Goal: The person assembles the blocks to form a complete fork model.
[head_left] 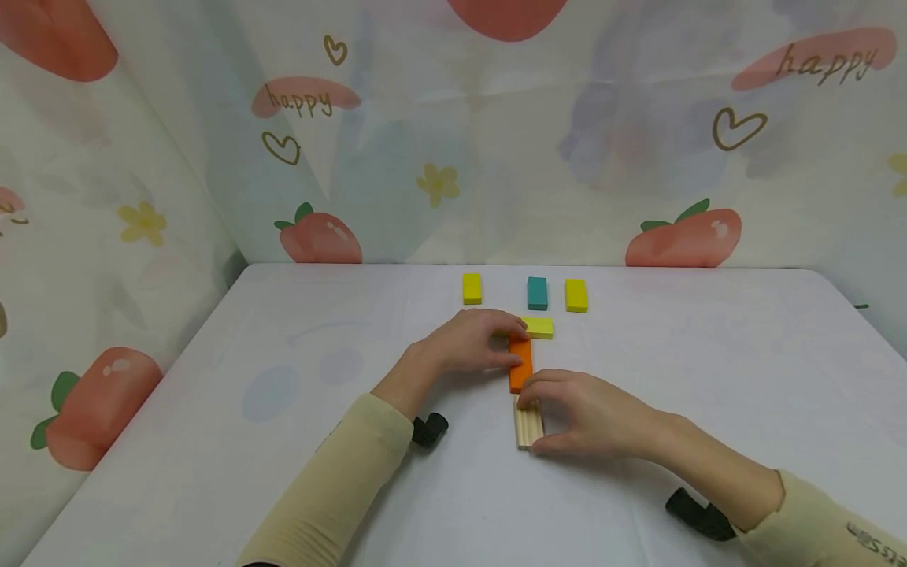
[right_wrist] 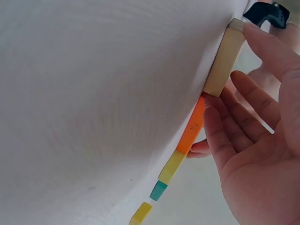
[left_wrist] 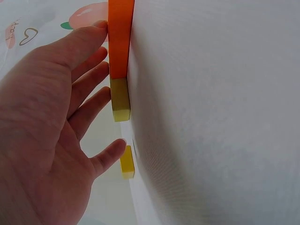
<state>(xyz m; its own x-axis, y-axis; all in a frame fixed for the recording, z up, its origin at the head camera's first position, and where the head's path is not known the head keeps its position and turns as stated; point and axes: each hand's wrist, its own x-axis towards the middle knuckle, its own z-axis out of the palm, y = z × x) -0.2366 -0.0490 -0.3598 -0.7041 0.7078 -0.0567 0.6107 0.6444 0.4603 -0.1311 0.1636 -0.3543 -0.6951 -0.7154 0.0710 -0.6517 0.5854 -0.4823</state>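
Observation:
In the head view an orange block [head_left: 521, 372] lies lengthwise. A yellow block [head_left: 540, 327] is set crosswise at its far end and a plain wooden block [head_left: 527, 431] adjoins its near end. My left hand [head_left: 476, 339] reaches over the orange block from the left. Its thumb and fingertips rest along the upper edges of the orange and yellow blocks in the left wrist view, fingers fairly straight and spread. From the right, my right hand [head_left: 594, 411] holds the wooden block, thumb at its near end and fingers reaching over toward its far end.
Behind the row, near the table's back edge, stand a yellow block [head_left: 472, 289], a teal block [head_left: 537, 293] and another yellow block [head_left: 576, 295]. A white cloth covers the table [head_left: 283, 472]. A printed curtain [head_left: 496, 142] hangs right behind it.

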